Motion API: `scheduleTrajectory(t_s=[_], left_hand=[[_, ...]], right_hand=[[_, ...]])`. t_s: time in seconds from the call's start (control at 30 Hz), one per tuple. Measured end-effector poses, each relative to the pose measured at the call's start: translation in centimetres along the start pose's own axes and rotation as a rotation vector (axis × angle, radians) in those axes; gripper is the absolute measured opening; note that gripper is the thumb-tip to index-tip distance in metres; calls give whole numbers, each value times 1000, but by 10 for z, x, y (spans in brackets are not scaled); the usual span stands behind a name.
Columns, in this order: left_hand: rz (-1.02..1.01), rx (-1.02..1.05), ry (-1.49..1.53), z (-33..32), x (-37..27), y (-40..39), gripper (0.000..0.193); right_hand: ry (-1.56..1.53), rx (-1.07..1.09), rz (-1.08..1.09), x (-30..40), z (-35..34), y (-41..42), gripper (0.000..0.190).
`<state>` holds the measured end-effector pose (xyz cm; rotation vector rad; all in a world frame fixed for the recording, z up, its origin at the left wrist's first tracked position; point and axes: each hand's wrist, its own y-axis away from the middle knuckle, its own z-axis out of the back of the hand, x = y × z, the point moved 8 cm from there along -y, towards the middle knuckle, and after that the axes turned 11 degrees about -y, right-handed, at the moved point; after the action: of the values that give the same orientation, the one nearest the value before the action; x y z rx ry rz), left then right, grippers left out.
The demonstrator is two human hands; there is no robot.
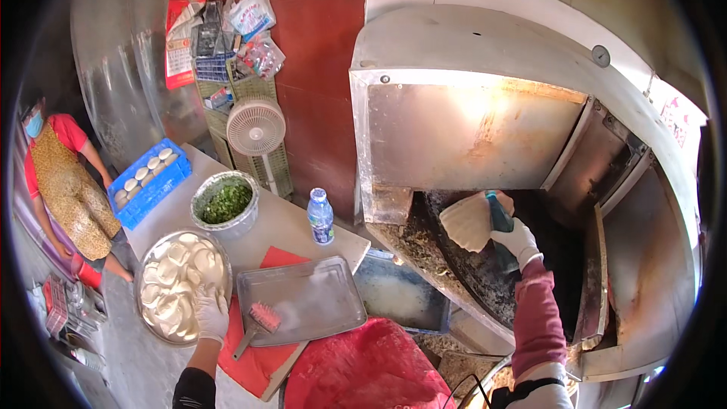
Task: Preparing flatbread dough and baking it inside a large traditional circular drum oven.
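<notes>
My left hand, in a white glove, reaches over the right edge of a round metal basin. Its fingers touch the pale dough pieces heaped inside; whether they grip one is hard to see. At the oven's mouth, my right hand, also gloved, is closed around a teal plastic bottle. Just left of that bottle, a flat ridged sheet of dough lies over the dark oven opening. Part of the bottle is hidden by my hand.
On the table are a tub of chopped greens, a blue crate of dough pieces, a plastic bottle, and a metal tray with a brush-like roller. A masked person stands at the left. A fan stands behind.
</notes>
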<state>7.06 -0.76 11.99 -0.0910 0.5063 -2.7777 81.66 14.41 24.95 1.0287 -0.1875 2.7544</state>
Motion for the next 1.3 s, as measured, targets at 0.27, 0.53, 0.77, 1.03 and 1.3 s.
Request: scheduleTrajectory(t_s=[0.27, 0.53, 0.77, 1.03, 1.3], left_hand=[[-1, -78, -15, -4, 5, -4, 42], [-17, -171, -96, 21, 0, -1, 39], [1, -27, 8, 22, -16, -10, 38], [48, -36, 2, 26, -6, -4, 37], [57, -98, 29, 12, 7, 1, 36]], right_hand=[[-281, -238, 124, -2, -9, 62, 67], [-1174, 440, 153, 146, -221, 59, 66], [-1257, 293, 216, 158, -379, -33, 62], [-1215, 392, 133, 147, -438, -61, 65], [-1247, 594, 116, 113, -388, 55, 64]])
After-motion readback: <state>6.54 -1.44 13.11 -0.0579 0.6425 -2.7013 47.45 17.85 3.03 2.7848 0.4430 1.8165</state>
